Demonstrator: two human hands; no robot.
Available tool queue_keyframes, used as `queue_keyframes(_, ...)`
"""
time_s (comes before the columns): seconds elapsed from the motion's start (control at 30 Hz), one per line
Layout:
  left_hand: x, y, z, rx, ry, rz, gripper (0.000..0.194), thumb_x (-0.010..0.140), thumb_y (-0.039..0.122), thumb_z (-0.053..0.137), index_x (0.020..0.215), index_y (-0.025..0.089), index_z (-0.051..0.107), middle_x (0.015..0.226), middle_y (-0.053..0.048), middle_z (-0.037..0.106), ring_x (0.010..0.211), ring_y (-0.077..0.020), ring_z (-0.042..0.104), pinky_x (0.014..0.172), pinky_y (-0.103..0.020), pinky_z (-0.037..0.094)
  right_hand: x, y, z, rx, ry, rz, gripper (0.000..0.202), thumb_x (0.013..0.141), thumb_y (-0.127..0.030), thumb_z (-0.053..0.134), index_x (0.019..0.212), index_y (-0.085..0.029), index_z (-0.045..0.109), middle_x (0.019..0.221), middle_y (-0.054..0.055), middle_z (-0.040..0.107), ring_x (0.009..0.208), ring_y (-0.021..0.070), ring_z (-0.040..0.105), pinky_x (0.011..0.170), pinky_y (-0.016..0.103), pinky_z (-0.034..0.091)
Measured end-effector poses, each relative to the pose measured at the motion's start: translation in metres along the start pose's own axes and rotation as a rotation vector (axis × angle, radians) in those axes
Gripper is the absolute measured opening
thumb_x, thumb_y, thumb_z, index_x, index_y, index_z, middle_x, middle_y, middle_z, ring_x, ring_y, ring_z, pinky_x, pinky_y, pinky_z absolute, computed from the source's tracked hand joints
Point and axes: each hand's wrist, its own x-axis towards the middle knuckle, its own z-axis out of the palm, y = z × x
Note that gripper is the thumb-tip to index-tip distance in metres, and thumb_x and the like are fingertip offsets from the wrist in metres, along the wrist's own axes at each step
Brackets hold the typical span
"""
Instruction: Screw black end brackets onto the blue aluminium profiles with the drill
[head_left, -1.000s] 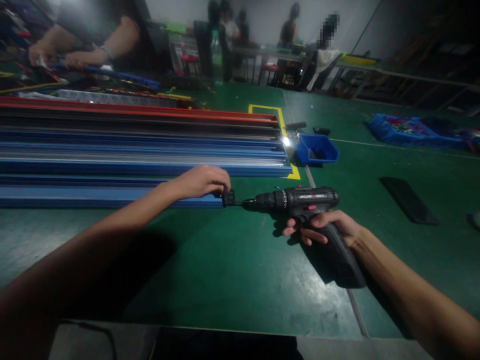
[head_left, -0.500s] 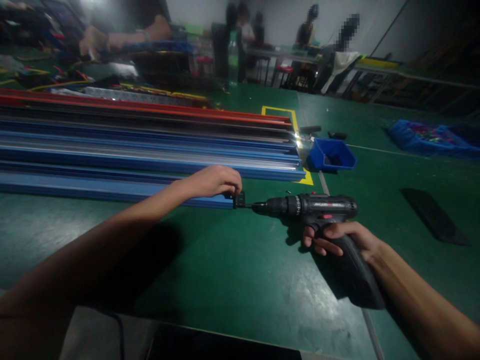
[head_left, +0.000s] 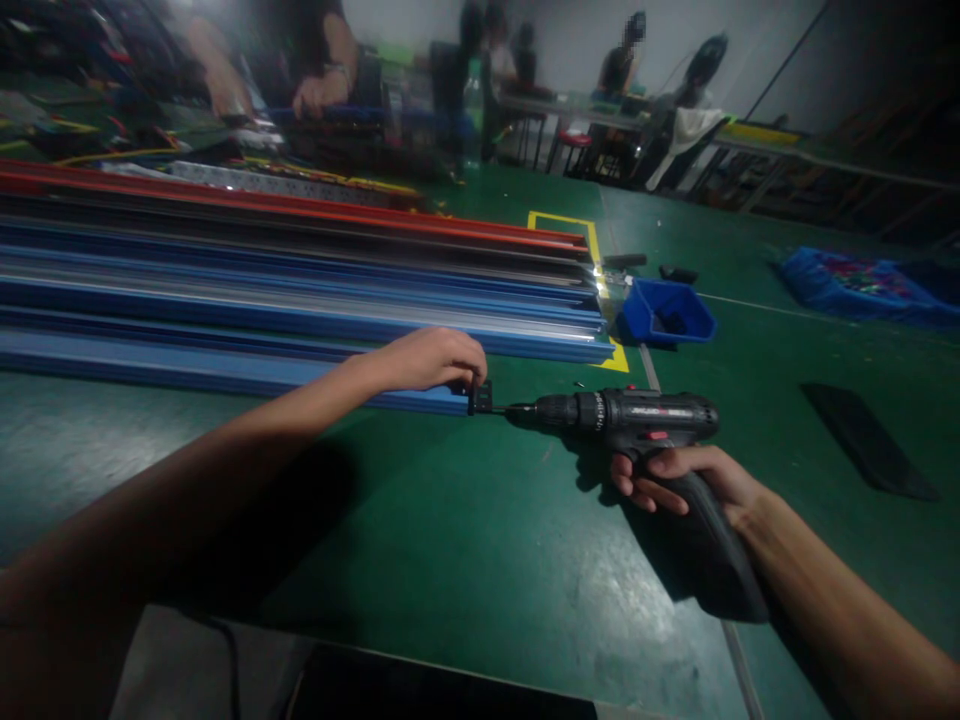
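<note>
My right hand (head_left: 682,480) is wrapped round the grip of a black cordless drill (head_left: 652,412), which lies level and points left. Its bit meets a small black end cap (head_left: 481,397) at the right end of the nearest blue profile (head_left: 300,372). My left hand (head_left: 442,362) rests over that end, thumb and fingers closed on the black cap. The fingertips partly hide the cap. A tiny screw-like piece (head_left: 578,384) lies on the table just above the drill's chuck.
More long blue, black and red profiles (head_left: 375,215) lie side by side behind the nearest one. A blue bin (head_left: 667,310) with dark parts stands right of their ends. A flat black piece (head_left: 866,440) lies far right. Across the green table (head_left: 450,560), another person's hands (head_left: 322,92) work.
My hands, the drill and the end cap keep the same positions against each other; the view has shifted slightly. Across the table, the other person's hands have moved apart and lower.
</note>
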Motion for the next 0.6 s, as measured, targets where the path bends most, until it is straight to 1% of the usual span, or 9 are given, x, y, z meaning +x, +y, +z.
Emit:
queue_keyframes(0.27,0.0007,-0.0001,-0.0005,0.000,0.002,0.023,0.019,0.098,0.015,0.059,0.091,0.020,0.076,0.090,-0.004,0.076,0.082,-0.0152,0.069,0.077,-0.024,0.047,0.0001,-0.0017,0.0028,-0.023,0.034,0.018,0.024,0.090,-0.014,0.067,0.105,-0.001,0.080,0.096,0.016,0.078,0.054,0.0056,0.065,0.073,0.020,0.059)
queue_keyframes(0.6,0.0011,-0.0003,-0.0006,0.014,-0.009,0.053,0.021,0.100,0.018,0.057,0.091,0.019,0.075,0.091,-0.005,0.076,0.083,-0.0154,0.068,0.078,-0.025,0.048,-0.0007,-0.0022,0.0021,-0.032,0.087,0.029,0.024,0.087,-0.016,0.070,0.103,-0.002,0.081,0.090,0.014,0.077,0.052,0.0059,0.063,0.071,0.020,0.060)
